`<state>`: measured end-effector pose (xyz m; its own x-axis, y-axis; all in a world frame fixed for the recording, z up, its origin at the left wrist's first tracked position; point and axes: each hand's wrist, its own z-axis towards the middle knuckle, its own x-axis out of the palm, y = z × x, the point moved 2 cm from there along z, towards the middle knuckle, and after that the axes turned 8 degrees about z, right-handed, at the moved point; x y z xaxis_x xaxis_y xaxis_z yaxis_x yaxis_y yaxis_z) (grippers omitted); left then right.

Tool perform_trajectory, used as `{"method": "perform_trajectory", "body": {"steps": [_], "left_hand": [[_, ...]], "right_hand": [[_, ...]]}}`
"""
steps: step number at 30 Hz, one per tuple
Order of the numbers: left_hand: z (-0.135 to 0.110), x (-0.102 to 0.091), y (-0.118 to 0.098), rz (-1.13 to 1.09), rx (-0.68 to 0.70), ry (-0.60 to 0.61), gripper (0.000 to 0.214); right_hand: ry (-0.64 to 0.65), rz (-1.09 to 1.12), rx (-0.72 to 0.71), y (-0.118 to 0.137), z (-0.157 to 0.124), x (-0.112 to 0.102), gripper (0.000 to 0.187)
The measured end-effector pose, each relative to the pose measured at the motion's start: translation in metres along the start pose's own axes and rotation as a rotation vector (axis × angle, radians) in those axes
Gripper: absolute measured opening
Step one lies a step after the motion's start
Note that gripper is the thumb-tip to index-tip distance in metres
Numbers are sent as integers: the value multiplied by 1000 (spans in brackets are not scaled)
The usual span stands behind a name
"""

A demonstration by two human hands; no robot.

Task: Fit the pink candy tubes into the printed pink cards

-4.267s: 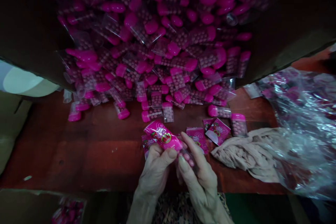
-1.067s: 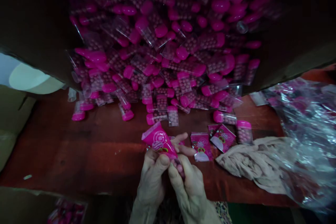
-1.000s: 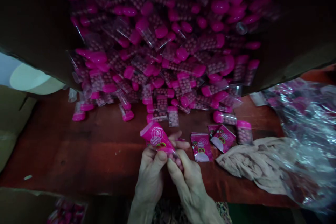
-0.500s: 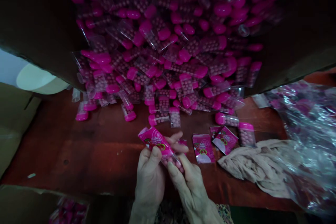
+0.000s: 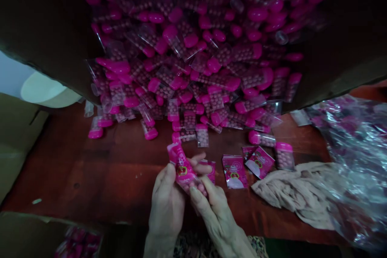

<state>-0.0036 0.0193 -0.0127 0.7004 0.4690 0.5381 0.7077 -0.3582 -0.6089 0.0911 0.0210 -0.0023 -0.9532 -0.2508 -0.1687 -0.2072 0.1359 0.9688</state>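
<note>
In my right hand (image 5: 216, 207), thumb and index finger pinch the lower end of a clear tube of pink candy balls (image 5: 203, 188). A pink printed sleeve (image 5: 183, 169) covers the tube's upper part and tilts up to the left, its far end folded flat. My left hand (image 5: 167, 197) is closed about the sleeve, with the thumb along its left side and fingertips reaching out behind it to the right. Just beyond those fingertips lies a pink printed sleeve, partly hidden. Further right are a flat stack of sleeves (image 5: 234, 171) and some overlapping ones (image 5: 259, 162).
A large pile of pink-capped candy tubes (image 5: 193, 72) spills from a dark box onto the red-brown table (image 5: 99, 173). At right lie a beige cloth (image 5: 296, 189) and clear plastic bags (image 5: 359, 161). A white bowl (image 5: 45, 88) stands left; a box of pink packets (image 5: 78, 242) sits below.
The sleeve has turned more upright and its top has moved slightly right. My left thumb has slid from the sleeve's front to its left side.
</note>
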Motion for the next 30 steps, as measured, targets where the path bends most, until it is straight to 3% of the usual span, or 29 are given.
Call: {"method": "perform_trajectory", "body": {"steps": [7, 13, 16, 20, 23, 30], "left_hand": [[-8, 7, 6, 5, 57, -42, 36], [-9, 1, 9, -31, -63, -38, 54], [-3, -5, 8, -7, -28, -30, 59], [0, -6, 8, 15, 98, -45, 41], [0, -5, 13, 27, 34, -57, 25], [1, -5, 21, -8, -14, 2, 28]], "right_hand": [[-12, -26, 33, 0, -9, -3, 47], [-82, -91, 15, -6, -16, 3, 41], [-73, -100, 50, -14, -12, 9, 38], [-50, 13, -8, -21, -7, 15, 37], [-99, 88, 29, -23, -8, 18, 35], [-246, 111, 25, -19, -10, 19, 32]]}}
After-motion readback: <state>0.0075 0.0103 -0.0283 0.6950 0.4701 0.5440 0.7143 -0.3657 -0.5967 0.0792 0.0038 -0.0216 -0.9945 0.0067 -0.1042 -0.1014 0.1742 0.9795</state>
